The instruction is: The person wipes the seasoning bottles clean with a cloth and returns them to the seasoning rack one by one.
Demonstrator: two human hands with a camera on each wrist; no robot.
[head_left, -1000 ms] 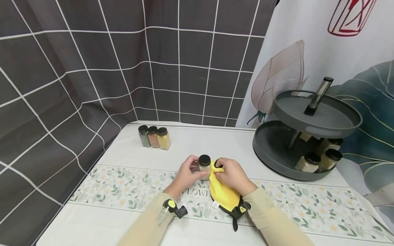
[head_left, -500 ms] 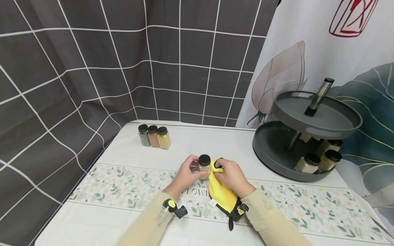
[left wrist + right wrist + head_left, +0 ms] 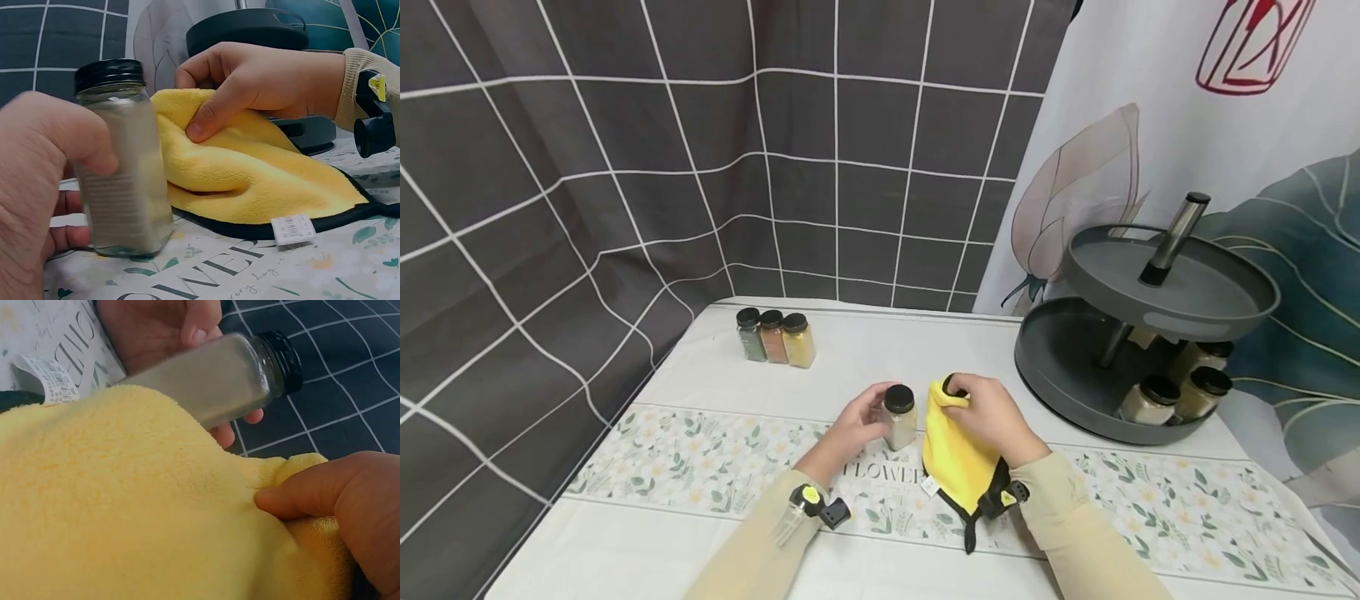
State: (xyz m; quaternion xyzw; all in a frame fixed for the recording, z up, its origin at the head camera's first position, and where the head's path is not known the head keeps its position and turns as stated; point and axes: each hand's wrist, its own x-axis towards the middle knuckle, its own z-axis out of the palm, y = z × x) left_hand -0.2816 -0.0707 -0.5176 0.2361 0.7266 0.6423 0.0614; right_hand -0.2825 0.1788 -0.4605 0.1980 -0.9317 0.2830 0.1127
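Observation:
A square glass spice jar [image 3: 899, 427] with a black lid and pale powder stands near the middle of the table. My left hand [image 3: 854, 427] holds it from the left, thumb in front and fingers behind, as the left wrist view shows on the jar [image 3: 122, 187]. To its right, my right hand [image 3: 994, 417] pinches the top of a yellow cleaning cloth [image 3: 957, 458] with black edging and a white tag. In the head view a small gap separates cloth and jar. The cloth [image 3: 125, 500] hides part of the jar [image 3: 215, 378] in the right wrist view.
Three black-lidded spice jars, green [image 3: 751, 337], reddish [image 3: 772, 340] and yellow [image 3: 798, 343], stand in a row at the back left. A dark two-tier turntable [image 3: 1060, 367] at the right carries several jars on its lower tier. A floral band [image 3: 700, 458] crosses the white table cover.
My right hand has drawn the cloth to the right, away from the jar it was against. The jar has turned a little in my left hand, which stays in nearly the same place.

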